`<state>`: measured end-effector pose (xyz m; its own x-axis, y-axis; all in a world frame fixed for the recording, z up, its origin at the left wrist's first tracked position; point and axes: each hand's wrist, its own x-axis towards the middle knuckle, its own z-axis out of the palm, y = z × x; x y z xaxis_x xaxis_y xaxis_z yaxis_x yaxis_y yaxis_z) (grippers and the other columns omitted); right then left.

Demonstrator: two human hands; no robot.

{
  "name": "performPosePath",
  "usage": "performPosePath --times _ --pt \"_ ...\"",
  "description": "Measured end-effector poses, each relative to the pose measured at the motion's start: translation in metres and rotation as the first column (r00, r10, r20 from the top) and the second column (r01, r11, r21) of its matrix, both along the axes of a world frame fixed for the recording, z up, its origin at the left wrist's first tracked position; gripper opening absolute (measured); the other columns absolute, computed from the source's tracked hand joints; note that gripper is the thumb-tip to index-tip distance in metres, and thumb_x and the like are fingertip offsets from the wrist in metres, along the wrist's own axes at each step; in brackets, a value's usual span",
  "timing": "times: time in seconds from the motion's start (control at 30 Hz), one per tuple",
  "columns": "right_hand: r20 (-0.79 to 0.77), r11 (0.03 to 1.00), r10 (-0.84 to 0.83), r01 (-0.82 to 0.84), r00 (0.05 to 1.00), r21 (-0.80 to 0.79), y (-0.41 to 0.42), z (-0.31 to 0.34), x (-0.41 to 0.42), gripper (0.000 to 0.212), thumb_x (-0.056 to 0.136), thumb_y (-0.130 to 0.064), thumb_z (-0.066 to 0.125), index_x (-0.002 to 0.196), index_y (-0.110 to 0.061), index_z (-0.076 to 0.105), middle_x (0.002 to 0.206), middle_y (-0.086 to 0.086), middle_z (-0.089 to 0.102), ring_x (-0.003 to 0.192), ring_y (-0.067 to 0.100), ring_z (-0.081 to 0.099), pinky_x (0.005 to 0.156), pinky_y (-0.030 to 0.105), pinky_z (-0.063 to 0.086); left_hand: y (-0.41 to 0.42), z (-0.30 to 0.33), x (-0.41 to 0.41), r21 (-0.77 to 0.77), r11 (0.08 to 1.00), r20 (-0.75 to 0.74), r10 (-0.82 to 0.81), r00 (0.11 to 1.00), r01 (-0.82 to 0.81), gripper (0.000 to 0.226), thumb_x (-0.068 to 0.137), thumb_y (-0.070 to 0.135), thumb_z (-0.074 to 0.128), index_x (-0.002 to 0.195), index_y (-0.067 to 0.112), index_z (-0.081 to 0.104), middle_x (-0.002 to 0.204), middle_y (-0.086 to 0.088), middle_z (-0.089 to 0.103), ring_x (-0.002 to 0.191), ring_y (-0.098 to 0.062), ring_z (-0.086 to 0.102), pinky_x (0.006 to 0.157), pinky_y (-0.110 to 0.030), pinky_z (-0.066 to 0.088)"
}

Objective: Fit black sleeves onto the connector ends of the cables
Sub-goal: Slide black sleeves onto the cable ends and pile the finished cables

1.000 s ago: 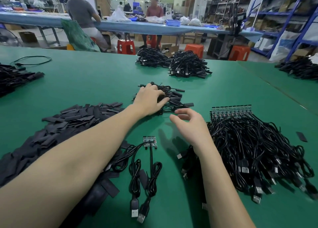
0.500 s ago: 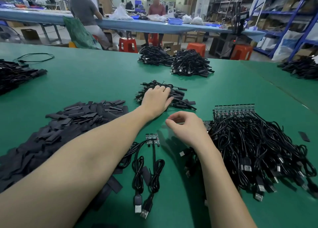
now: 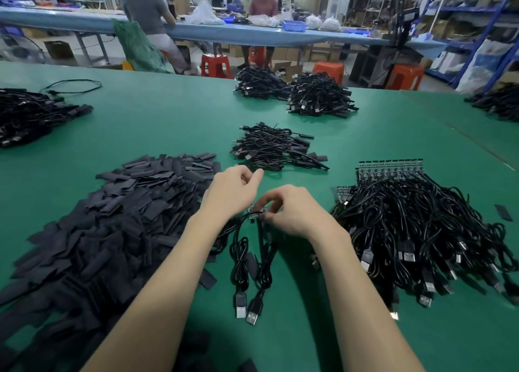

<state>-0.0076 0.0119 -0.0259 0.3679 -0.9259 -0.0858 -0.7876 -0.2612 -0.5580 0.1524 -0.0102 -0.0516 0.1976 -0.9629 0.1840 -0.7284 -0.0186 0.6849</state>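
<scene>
Two hands meet mid-counter in the head view. We see the right hand [image 3: 295,213] with its grip pinching the small circuit-board end [image 3: 256,213] of the cables [image 3: 254,262], which trail toward us with USB plugs nearest. Left hand [image 3: 230,193] just beside it, fingers curled; we cannot tell if its grip holds anything. Black sleeves [image 3: 118,220] heaped at left on the green counter [image 3: 168,124]. Big cable pile [image 3: 415,231] at right, smaller cable bundle [image 3: 276,148] beyond the hands.
</scene>
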Motion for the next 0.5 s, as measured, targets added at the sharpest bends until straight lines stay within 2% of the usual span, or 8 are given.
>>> performPosePath --times 0.13,0.23,0.27,0.33,0.4,0.43,0.5 --pt "-0.008 0.999 -0.021 0.020 1.000 -0.032 0.001 -0.001 -0.002 0.010 0.088 -0.031 0.068 0.084 -0.039 0.066 0.087 -0.013 0.069 0.083 0.012 0.064 0.077 0.028 0.054 0.003 0.009 0.000 0.011 1.000 -0.051 0.002 0.999 -0.001 0.041 0.094 0.058 0.054 0.071 0.025 0.061 0.066 0.012 0.059 0.069 -0.001 0.054 0.063 -0.027 0.038" --pt "0.153 0.998 -0.046 0.051 0.987 -0.033 -0.001 0.005 -0.013 0.012 0.088 -0.029 0.073 0.082 -0.038 0.068 0.082 -0.012 0.072 0.072 0.011 0.064 0.057 0.021 0.051 0.008 0.011 0.004 0.025 1.000 -0.173 -0.005 0.985 0.009 0.036 0.093 0.059 0.057 0.083 0.025 0.064 0.080 0.010 0.066 0.076 -0.006 0.060 0.066 -0.023 0.040" --pt "0.229 0.997 -0.058 0.070 0.972 -0.043 -0.001 0.008 -0.016 0.011 0.087 -0.029 0.076 0.081 -0.037 0.071 0.078 -0.011 0.072 0.068 0.009 0.063 0.058 0.018 0.049 0.009 0.012 0.004 0.051 0.998 -0.268 -0.022 0.963 0.038 0.033 0.092 0.058 0.059 0.088 0.026 0.065 0.087 0.008 0.069 0.080 -0.009 0.063 0.071 -0.025 0.043" --pt "0.381 0.996 -0.060 0.080 0.923 -0.038 -0.001 0.014 -0.021 0.009 0.085 -0.027 0.079 0.083 -0.034 0.075 0.077 -0.005 0.073 0.062 0.006 0.058 0.066 0.024 0.051 0.014 0.016 0.003 0.108 0.984 -0.515 -0.069 0.855 0.144 0.026 0.092 0.050 0.066 0.093 0.024 0.067 0.091 0.002 0.071 0.080 -0.014 0.066 0.075 -0.030 0.047" --pt "0.502 1.000 -0.019 0.013 0.865 0.015 0.002 0.020 -0.023 0.008 0.086 -0.019 0.079 0.089 -0.027 0.077 0.078 0.002 0.072 0.062 0.010 0.057 0.070 0.031 0.053 0.018 0.021 0.001 0.118 0.958 -0.718 -0.101 0.689 0.263 0.014 0.093 0.033 0.071 0.090 0.020 0.069 0.085 -0.003 0.071 0.074 -0.018 0.063 0.075 -0.031 0.050" --pt "0.547 0.999 0.001 -0.030 0.837 0.044 0.003 0.022 -0.024 0.010 0.088 -0.016 0.078 0.093 -0.024 0.077 0.078 0.003 0.072 0.062 0.010 0.058 0.067 0.026 0.052 0.020 0.022 -0.001 0.102 0.949 -0.772 -0.114 0.626 0.299 0.009 0.092 0.025 0.073 0.088 0.018 0.069 0.083 -0.005 0.070 0.071 -0.018 0.063 0.074 -0.032 0.051" --pt "0.615 0.995 -0.021 -0.046 0.788 0.093 0.004 0.025 -0.026 0.010 0.090 -0.016 0.075 0.094 -0.025 0.075 0.080 -0.002 0.074 0.062 0.009 0.059 0.060 0.015 0.045 0.021 0.023 -0.001 0.072 0.944 -0.817 -0.130 0.562 0.323 0.006 0.091 0.015 0.074 0.086 0.016 0.069 0.083 -0.008 0.069 0.067 -0.015 0.063 0.069 -0.027 0.055"
